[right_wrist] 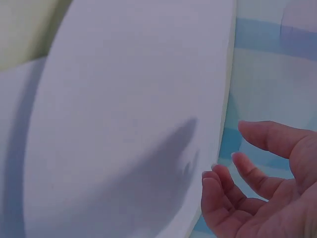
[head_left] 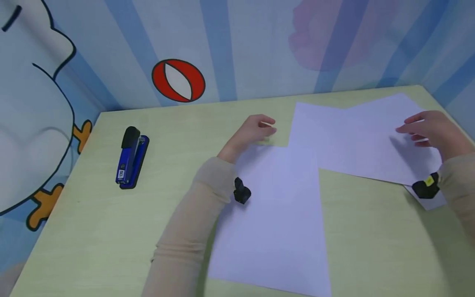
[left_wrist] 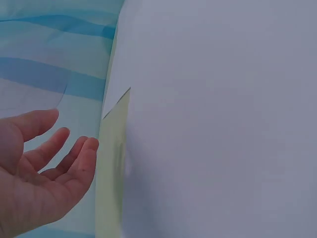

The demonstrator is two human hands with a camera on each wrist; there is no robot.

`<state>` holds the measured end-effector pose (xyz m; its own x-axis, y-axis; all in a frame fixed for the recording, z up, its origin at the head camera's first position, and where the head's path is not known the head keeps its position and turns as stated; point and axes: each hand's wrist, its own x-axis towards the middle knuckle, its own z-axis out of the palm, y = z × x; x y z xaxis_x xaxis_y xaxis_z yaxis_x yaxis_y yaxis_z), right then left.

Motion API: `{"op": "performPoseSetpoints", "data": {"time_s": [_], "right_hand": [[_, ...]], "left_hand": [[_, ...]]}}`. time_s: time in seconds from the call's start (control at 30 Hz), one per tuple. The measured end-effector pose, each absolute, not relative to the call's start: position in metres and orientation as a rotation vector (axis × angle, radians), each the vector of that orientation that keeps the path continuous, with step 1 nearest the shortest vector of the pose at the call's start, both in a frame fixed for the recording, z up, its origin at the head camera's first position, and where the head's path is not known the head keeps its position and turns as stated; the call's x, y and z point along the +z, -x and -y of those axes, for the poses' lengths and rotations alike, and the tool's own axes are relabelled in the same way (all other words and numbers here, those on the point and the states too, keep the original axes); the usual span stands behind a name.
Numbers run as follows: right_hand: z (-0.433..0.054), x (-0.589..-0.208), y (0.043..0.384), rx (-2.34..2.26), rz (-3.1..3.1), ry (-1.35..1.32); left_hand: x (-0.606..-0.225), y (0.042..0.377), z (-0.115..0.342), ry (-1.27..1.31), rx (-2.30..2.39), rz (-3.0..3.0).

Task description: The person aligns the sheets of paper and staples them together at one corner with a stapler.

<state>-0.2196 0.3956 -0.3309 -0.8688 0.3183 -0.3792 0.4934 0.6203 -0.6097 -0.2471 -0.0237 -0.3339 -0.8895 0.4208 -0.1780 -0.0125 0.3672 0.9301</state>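
Observation:
A white sheet of paper (head_left: 276, 231) lies lengthwise in front, at the middle of the table. Over its far left corner hovers my left hand (head_left: 255, 130), fingers loosely bent and holding nothing; the left wrist view shows the same hand (left_wrist: 54, 173) with thumb and fingers apart. More white paper (head_left: 356, 140) lies at the back right, overlapping or meeting the front sheet, with another corner (head_left: 426, 202) poking out beneath. Above this paper is my right hand (head_left: 432, 132), its fingers relaxed and nothing in them. In the right wrist view its shadow falls on the paper (right_wrist: 124, 99).
A blue and black stapler (head_left: 131, 159) stands on the left part of the pale green table (head_left: 170, 136). Behind the table rises a blue striped wall covering (head_left: 252, 49) with a printed red and white ball. A cartoon figure is printed on the left side.

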Motion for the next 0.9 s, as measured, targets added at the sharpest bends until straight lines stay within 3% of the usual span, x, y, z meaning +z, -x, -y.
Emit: {"op": "performPoseSetpoints", "data": {"time_s": [0.23,0.4,0.67,0.9], "right_hand": [[-0.424,-0.355,0.235,-1.170,-2.530,-0.899],[-0.421,-0.351,0.233,-1.110,-2.529,-1.016],[-0.396,-0.331,0.208,-0.893,-2.575,-0.915],[-0.392,-0.331,0.210,-0.889,-2.590,-0.891]], "left_hand": [[-0.336,0.247,-0.004,-0.302,1.504,-2.192],[-0.339,0.247,-0.013,-0.246,1.544,-2.128],[-0.345,0.247,-0.022,-0.213,1.608,-2.114],[-0.343,0.244,-0.030,-0.207,1.616,-2.111]]}}
